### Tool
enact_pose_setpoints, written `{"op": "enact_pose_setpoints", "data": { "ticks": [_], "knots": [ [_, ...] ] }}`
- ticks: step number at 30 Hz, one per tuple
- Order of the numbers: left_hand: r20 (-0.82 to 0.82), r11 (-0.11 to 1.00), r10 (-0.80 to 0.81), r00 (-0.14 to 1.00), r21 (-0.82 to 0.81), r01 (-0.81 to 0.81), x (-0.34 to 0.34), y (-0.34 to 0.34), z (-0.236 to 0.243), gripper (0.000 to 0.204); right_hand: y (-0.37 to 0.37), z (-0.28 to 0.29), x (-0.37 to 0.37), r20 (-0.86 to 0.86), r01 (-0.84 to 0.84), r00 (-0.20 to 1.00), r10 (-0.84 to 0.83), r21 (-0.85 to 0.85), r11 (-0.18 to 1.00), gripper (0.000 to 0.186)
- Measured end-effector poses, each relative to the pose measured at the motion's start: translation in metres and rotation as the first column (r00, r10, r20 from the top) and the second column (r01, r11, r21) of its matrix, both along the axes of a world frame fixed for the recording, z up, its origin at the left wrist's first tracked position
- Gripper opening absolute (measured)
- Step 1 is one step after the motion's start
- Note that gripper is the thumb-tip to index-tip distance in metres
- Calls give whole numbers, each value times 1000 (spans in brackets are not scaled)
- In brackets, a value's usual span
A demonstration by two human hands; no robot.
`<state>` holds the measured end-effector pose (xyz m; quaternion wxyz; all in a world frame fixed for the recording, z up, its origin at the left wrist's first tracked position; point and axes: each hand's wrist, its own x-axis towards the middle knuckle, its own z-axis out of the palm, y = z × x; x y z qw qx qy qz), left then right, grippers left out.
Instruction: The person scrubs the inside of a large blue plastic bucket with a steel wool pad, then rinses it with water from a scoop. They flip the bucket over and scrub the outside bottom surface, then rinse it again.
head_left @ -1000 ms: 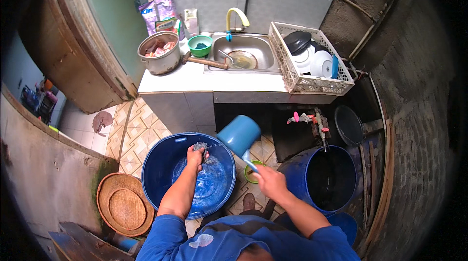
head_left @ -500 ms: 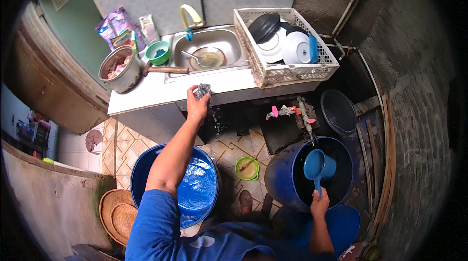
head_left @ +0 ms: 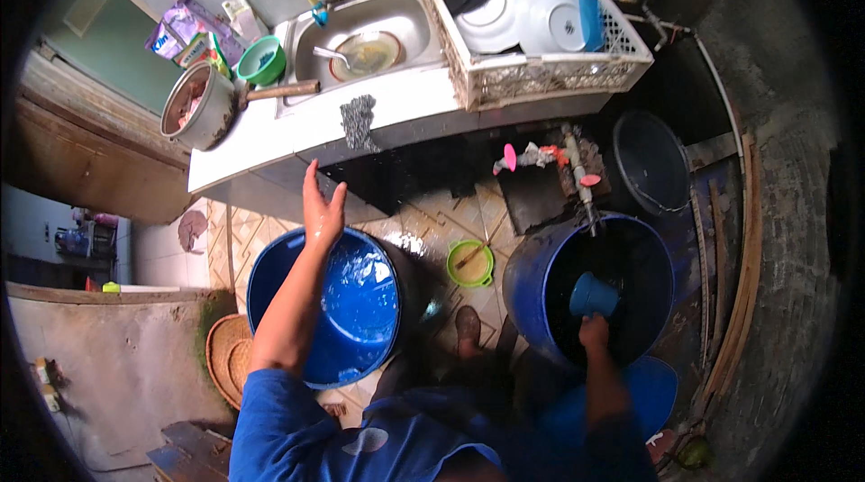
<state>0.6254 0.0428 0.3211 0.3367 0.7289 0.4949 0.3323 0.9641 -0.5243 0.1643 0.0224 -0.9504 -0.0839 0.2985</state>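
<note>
My left hand (head_left: 323, 210) reaches out over the far side of a blue tub (head_left: 252, 279), fingers stretched and apart, with nothing in it. Just beyond the fingertips, a dark grey crumpled scrubbing cloth (head_left: 359, 120) lies on the front edge of the white counter (head_left: 405, 108), partly draped over it. My right hand (head_left: 593, 332) grips the handle of a blue water dipper (head_left: 595, 294), which is lowered into the mouth of a blue barrel (head_left: 532, 302). Inside the barrel it is dark, so I cannot tell how deep the dipper sits.
On the counter are a steel sink (head_left: 419, 27), a crate (head_left: 550, 77) of dishes, a pot (head_left: 203, 117), a green bowl (head_left: 261, 63) and a wooden-handled tool (head_left: 284, 90). A pipe tap (head_left: 587, 203) stands over the barrel. A green basin (head_left: 470, 277) sits on the floor.
My left hand has let go of the scrubbing cloth at the counter edge and drawn back, opening its fingers. My right hand has lowered the dipper into the barrel. The view has tilted.
</note>
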Motion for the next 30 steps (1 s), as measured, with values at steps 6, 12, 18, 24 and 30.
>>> {"op": "enact_pose_setpoints", "data": {
  "ticks": [6, 12, 18, 24, 30],
  "knots": [
    [-121, 923, 91, 988, -361, -130, -144, -76, -17, 72, 41, -44, 4, -188, 290, 939, -287, -12, 957, 49],
    [-317, 715, 215, 924, -593, -370, -253, -160, -23, 58, 51, -164, -11, -379, 304, 882, -281, 0, 953, 41],
    [-473, 676, 161, 866, -587, -446, -315, -207, -65, 53, 21, -172, -2, -884, 886, 364, -293, 233, 400, 30],
    [-428, 670, 158, 890, -616, -415, -366, -222, -117, 55, -11, 13, -4, -769, 854, 506, -390, 382, 353, 37],
    [-383, 621, 196, 903, -664, -416, -407, -227, -142, 56, -19, 194, -53, -542, 662, 749, -381, 616, 427, 27]
  ]
}}
